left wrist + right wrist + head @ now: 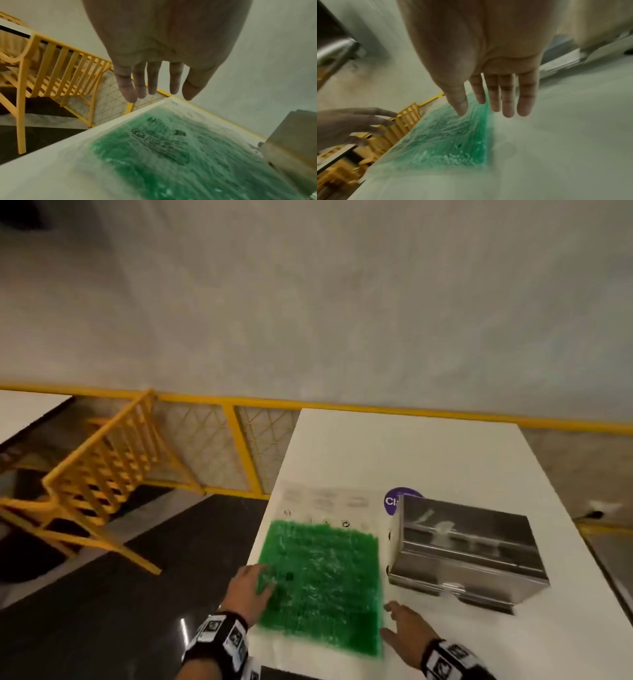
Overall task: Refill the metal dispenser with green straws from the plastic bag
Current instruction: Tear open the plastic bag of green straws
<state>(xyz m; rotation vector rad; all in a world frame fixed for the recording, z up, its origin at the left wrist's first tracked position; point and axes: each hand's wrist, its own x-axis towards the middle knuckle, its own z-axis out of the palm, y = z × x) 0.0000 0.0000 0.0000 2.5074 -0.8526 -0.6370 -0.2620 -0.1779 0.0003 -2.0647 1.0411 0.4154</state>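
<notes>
Green plastic shows under and between the fingers point(152, 81) of both hands, and no finger has closed on anything. The left hand point(248, 590) has its fingers straight and slightly spread; in the head view the tips lie at the left edge of the plastic bag point(320, 587), but the left wrist view shows them above the bag, so contact cannot be confirmed. The right hand point(406, 633) is likewise extended, fingers nearly together and thumb apart, just beside the bag's near right corner, empty. The bag lies flat on the white table point(428, 453), close to its left edge, and the green straws point(447, 143) pack it edge to edge under printed film. No opening in the bag can be seen; blur hides the seams. The metal dispenser point(462, 549) stands just to the right of the bag, apart from both hands, with its lid apparently down. A yellow chair point(102, 474) stands on the floor to the left, beyond the table. Judged from this layout, the step in hand is the initial reach for the bag; no straws have been transferred. The next move calls for a two-handed grip on the film, then opening it and raising the dispenser lid. The film looks slack and slippery, so a firm pinch at an edge is advisable.
</notes>
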